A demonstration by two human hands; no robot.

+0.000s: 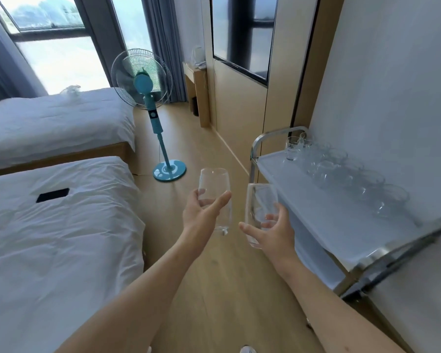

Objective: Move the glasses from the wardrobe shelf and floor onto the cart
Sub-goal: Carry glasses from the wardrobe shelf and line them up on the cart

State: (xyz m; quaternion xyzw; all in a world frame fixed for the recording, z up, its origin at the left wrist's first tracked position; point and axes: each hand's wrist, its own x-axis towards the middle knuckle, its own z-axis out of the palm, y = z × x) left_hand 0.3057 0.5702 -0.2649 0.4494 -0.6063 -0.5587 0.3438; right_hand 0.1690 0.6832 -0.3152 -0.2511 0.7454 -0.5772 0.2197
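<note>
While both arms reach forward over the wood floor point(214, 289), two white beds point(56, 238) sit far left, a dark phone point(52, 195) lying on the near one. A teal standing fan point(148, 98) is behind them by the window. Left hand point(201, 212) grips a tall clear glass point(214, 189) upright, fingers and thumb wrapped around its lower half. Just beside it, right hand point(273, 230) holds a second tall glass point(259, 205), fingers curled round it, next to the cart edge. Cart point(316, 207) stands right against the wall, top shelf carrying a row of glasses point(346, 179) along its far side.
</note>
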